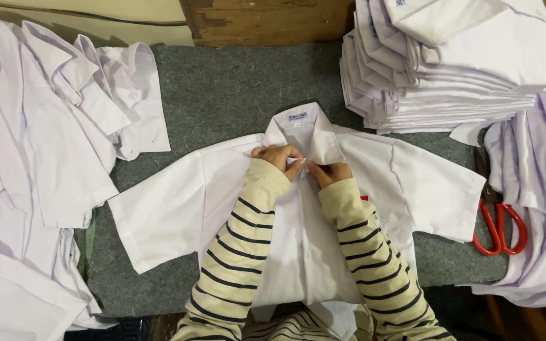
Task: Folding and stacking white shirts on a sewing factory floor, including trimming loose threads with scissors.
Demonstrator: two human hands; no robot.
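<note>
- A white short-sleeved shirt (pixel 210 208) lies front-up and spread flat in the middle of a grey felt-covered table (pixel 235 95), its collar (pixel 308 129) pointing away from the person and its sleeves stretched out to either side.
- The left hand (pixel 279 158) is closed in a pinch on the shirt's front edge just below the collar, fingers curled over the cloth.
- The right hand (pixel 331 172) is closed too, pinching the facing edge of the shirt front; the fingertips of the two hands meet at the top of the placket.
- Both forearms wear cream sleeves with dark stripes (pixel 235 252) and rest across the lower part of the shirt.
- A small red mark (pixel 364 197) shows on the shirt's chest, just beside the right wrist.
- A tall stack of folded white shirts (pixel 443 69) stands at the far right corner of the table, near the spread shirt's sleeve.
- Red-handled scissors (pixel 499 227) lie at the right edge of the table, partly tucked under a loose heap of white cloth (pixel 538 189).
- A second pile of unfolded white shirts (pixel 39 145) covers the left side of the table, well apart from the hands.
- A worn wooden surface (pixel 266 19) runs behind the table's far edge.
</note>
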